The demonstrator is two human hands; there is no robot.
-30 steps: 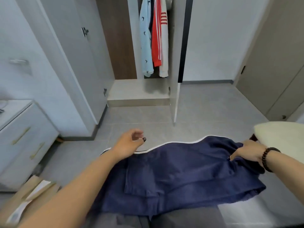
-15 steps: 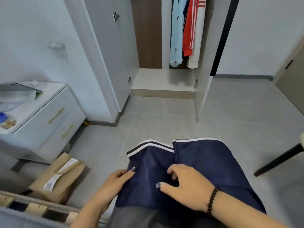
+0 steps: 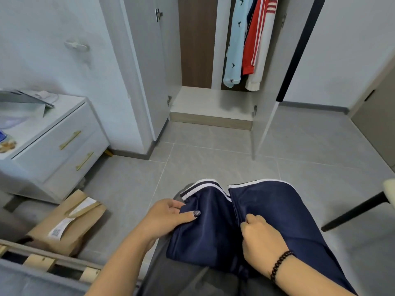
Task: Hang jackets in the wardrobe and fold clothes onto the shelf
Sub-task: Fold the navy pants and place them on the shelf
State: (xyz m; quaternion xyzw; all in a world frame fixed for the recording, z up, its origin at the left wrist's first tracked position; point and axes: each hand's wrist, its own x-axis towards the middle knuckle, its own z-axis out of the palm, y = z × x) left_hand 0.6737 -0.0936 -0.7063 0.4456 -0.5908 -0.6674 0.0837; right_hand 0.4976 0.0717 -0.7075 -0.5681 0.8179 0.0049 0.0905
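Hands, left (image 3: 166, 218) and right (image 3: 259, 238), each grip smooth, folded navy shorts (image 3: 267, 210)

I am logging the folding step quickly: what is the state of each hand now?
Left hand: closed, pinching the left edge of the navy garment.
Right hand: closed, fingers curled into a fold at the garment's middle.
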